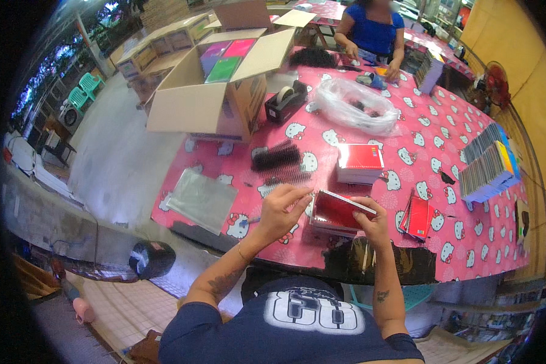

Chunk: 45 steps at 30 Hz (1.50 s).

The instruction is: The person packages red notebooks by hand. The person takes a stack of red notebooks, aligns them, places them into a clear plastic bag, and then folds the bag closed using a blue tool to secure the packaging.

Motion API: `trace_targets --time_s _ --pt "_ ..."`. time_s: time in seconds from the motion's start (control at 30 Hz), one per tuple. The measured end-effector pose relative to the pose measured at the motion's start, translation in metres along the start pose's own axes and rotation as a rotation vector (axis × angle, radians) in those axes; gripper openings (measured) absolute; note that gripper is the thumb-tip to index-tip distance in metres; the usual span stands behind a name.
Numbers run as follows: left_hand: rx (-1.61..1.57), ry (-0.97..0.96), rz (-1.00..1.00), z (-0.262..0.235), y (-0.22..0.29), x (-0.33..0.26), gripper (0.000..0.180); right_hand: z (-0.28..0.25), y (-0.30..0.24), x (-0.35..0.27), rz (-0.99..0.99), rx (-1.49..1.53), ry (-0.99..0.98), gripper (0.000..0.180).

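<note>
My right hand point(373, 221) grips a red-covered notebook point(345, 204), tilted up, by its right edge. Below it lies a stack of notebooks point(327, 228) near the table's front edge. At the notebook's upper left corner, my left hand point(281, 212) has thumb and fingers pinched together; whatever they hold is too small to make out. Just beyond that hand lie black spiral binding coils point(279, 159). Another stack of red notebooks point(360, 159) sits behind the held one. To the right, a few red spiral notebooks point(417, 217) lie in a small fanned pile.
Clear plastic sleeves point(203, 200) lie at left. An open carton point(194, 103) with colored notebooks stands behind, beside a black tape dispenser point(286, 102). A plastic bag point(355, 108) rests mid-table. Notebook rows point(488, 167) stand at right. A person in blue point(373, 30) works opposite.
</note>
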<state>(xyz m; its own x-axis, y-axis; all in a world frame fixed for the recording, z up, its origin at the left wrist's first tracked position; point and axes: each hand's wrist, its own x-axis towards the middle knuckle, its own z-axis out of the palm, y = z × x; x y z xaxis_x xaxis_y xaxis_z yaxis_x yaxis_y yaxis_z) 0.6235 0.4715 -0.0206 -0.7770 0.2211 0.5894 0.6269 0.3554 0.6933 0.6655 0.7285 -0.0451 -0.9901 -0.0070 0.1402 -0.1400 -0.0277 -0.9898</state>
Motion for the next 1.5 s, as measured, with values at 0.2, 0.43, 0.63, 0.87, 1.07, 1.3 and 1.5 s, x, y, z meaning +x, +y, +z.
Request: trace_targets --time_s 0.2,0.43,0.63,0.87,1.07,1.3,1.5 --pt "0.040 -0.048 0.006 -0.002 -0.009 0.004 0.014 -0.003 0.003 0.001 -0.005 -0.040 -0.012 0.030" --pt "0.149 -0.118 0.045 -0.008 -0.014 0.021 0.016 -0.004 0.004 0.001 -0.004 -0.035 -0.014 0.030" --pt "0.063 -0.216 0.173 -0.012 -0.011 0.042 0.018 -0.003 0.000 0.001 0.019 -0.032 -0.056 0.028" --pt "0.107 -0.484 0.232 -0.006 -0.005 0.060 0.025 -0.013 0.007 0.001 0.065 -0.037 -0.119 0.034" --pt "0.651 -0.287 0.373 0.024 -0.008 0.037 0.062 -0.010 0.008 0.002 0.053 0.015 -0.117 0.036" --pt "0.619 -0.069 0.357 0.045 -0.009 -0.015 0.068 -0.014 0.017 0.003 0.003 -0.074 -0.094 0.037" --pt "0.345 -0.360 0.337 0.017 -0.008 0.043 0.014 -0.013 0.014 0.003 0.014 -0.033 -0.134 0.038"
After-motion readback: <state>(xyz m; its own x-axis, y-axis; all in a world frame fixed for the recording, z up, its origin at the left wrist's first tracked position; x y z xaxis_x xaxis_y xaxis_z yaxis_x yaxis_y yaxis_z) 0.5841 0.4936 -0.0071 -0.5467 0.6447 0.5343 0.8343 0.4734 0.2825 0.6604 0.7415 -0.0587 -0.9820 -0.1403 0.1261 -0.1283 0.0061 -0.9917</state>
